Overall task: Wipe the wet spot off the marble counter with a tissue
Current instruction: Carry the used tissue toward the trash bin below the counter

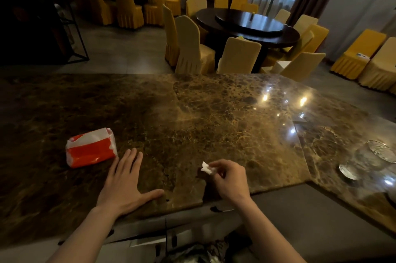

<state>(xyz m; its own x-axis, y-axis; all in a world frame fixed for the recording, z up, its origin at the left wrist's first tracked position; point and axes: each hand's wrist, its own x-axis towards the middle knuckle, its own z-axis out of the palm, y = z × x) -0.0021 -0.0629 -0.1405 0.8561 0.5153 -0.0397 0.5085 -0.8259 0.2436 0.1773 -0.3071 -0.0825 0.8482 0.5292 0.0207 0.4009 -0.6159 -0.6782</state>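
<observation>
Leftmost, the red and white tissue pack (91, 148) lies just beside my left hand (126, 185), which rests flat, fingers spread, holding nothing. Further right, my right hand (230, 179) pinches 1 small wadded tissue (207, 168) against the marble counter (214, 112); I cannot make out the wet spot, so I should press firmly and rub in short strokes.

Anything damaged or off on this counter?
Yes: the marble counter has a broken near edge, with a jagged notch just below the right hand pinching a small tissue. The left hand lies flat. No wet spot is discernible.
</observation>
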